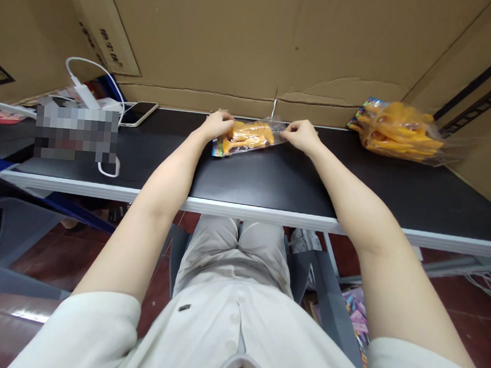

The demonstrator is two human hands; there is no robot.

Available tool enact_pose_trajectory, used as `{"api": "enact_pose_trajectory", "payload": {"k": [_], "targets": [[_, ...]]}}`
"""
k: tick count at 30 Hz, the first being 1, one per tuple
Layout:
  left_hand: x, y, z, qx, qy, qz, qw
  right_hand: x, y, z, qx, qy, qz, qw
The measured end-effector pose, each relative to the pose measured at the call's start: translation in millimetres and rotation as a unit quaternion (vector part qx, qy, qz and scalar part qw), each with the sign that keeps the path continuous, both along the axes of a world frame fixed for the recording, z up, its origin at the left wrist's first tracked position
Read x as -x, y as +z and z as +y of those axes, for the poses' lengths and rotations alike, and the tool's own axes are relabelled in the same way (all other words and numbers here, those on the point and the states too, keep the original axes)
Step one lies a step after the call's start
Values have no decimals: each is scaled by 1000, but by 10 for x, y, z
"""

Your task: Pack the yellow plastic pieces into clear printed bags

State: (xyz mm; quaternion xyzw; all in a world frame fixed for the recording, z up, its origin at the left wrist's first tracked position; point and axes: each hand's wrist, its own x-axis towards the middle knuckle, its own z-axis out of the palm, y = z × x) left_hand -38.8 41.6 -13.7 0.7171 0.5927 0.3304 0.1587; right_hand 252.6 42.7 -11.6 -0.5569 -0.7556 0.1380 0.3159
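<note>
Brown cardboard (pixel 206 33) walls in the back and both sides of a long black tabletop (pixel 267 180) with a pale metal front edge (pixel 260 212). At the far left, some flat red pieces (pixel 6 118) lie on the black surface. Next to them a pixelated patch hides part of the clutter; above it a white cable (pixel 96 61) loops out from a white plug (pixel 86 95). Below the table on this side stands a grey chair (pixel 26 237). Just right of the loop, a phone (pixel 139 113) with a light rim lies near the cardboard.

Toward the middle, the left hand (pixel 216 125) grips the left end of a clear packet (pixel 251 134) of orange pieces, close by its colourful printed end (pixel 218 148). The packet is near the back edge of the tabletop, between the two hands; whether it touches the surface I cannot tell. At its other end, the right hand (pixel 303 136) pinches the loose transparent film between thumb and fingers.

Lower down, colourful packages (pixel 356 312) show beneath the table. Farther right, well apart from the right hand, a fuller clear bag (pixel 398 131) of orange pieces rests against the cardboard, and white cords (pixel 488 288) hang below.
</note>
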Motion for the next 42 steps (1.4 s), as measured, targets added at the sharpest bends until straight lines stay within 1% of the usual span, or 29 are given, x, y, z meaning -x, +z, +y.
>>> {"api": "enact_pose_trajectory", "payload": {"k": [2, 3, 4, 6, 8, 10, 12, 14, 16, 19, 22, 24, 29, 35, 38, 42], "targets": [[-69, 55, -64, 8, 11, 26, 1000, -88, -23, 29, -46, -74, -77, 993], [-106, 86, -99, 8, 20, 36, 999, -115, -35, 33, -63, -102, -100, 988], [-142, 117, -133, 4, 30, 42, 999, -132, -49, 36, -76, -112, -108, 985], [-203, 172, -196, -4, 48, 34, 998, -139, -78, 46, -84, -128, -81, 985], [-246, 210, -248, 5, 52, -6, 999, -112, -103, 65, -62, -155, -11, 986], [-274, 228, -289, 46, 49, -68, 995, -60, -116, 80, -11, -172, 92, 981], [-292, 232, -322, 104, 39, -127, 986, -2, -116, 80, 52, -168, 205, 963], [-303, 227, -343, 146, 35, -169, 974, 46, -110, 67, 102, -158, 303, 934], [-302, 210, -341, 157, 41, -195, 967, 76, -100, 44, 130, -146, 368, 909], [-277, 154, -284, 133, 59, -207, 967, 101, -79, -7, 156, -114, 413, 890], [-233, 74, -195, 73, 90, -170, 979, 142, -49, -78, 172, -93, 428, 882], [-210, 29, -153, 55, 111, -157, 980, 185, -30, -132, 181, -81, 427, 882], [-218, -13, -140, 86, 127, -203, 967, 298, 1, -235, 203, -32, 412, 888], [-230, -39, -86, 90, 140, -248, 954, 320, 28, -261, 219, -17, 398, 891], [-205, -23, -65, 83, 130, -289, 945, 296, 48, -255, 213, -35, 398, 892], [-178, 32, -132, 104, 69, -368, 922, 267, 69, -266, 209, -37, 398, 892]]}}
